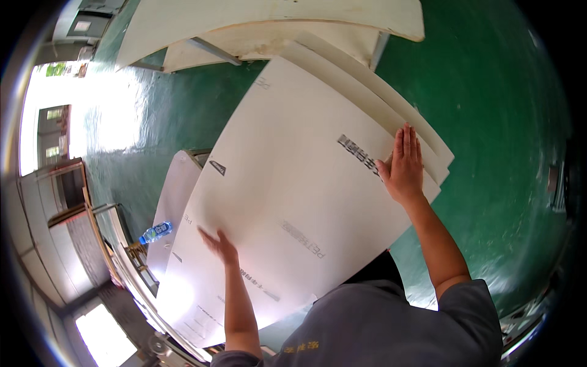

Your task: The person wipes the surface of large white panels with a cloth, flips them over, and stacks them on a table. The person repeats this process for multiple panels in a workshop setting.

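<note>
In front of me lies a large white panel (275, 153), printed with dark lettering and small marks, set at a slant. Beneath its far right end, the edges of further pale panels (367, 79) stick out in steps. My right hand (405, 168) rests flat near the panel's right edge, fingers stretched out and pointing away from me. Over the panel's left part is my left hand (219, 246), its thumb and fingers apart and slightly blurred. Neither hand holds anything. Whether the left palm touches the sheet I cannot tell.
A pale table (275, 15) with metal legs stands beyond the panels. At the left, a blue-labelled plastic bottle (156, 233) lies on a grey-white surface (174, 196). Framed boards (79, 244) lean along the left side. The floor (489, 122) is glossy green.
</note>
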{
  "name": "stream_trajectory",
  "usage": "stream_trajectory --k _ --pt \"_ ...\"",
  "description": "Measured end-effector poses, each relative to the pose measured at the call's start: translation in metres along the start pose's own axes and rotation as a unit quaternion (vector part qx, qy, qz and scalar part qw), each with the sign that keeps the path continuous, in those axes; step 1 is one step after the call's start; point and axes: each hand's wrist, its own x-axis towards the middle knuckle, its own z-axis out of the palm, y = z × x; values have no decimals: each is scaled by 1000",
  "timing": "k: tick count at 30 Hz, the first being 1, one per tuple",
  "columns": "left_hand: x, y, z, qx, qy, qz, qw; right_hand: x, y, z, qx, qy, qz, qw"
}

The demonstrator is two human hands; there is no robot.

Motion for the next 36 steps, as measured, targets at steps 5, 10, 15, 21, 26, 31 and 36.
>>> stream_trajectory --k 5,10,15,21,26,31,36 --pt "-84 -58 -23 146 -51 -89 984 134 -75 36 -11 19 -73 997" --pt "-84 -47 -18 128 -39 -76 988 297 -184 70 -21 113 -117 986" --pt "-84 -36 -25 125 -44 -74 988 173 -355 126 -49 -65 -315 946" --pt "-99 -45 -23 126 -33 -93 987 235 -281 116 47 45 -231 971" --pt "-82 -20 -26 144 -32 -67 987 258 -257 115 -93 136 -119 979" --pt "-100 -30 -27 56 -51 -52 996 67 -426 171 47 -93 -429 897" --pt "-260 -81 -84 58 -152 3 987 133 -354 173 -73 54 -364 927"
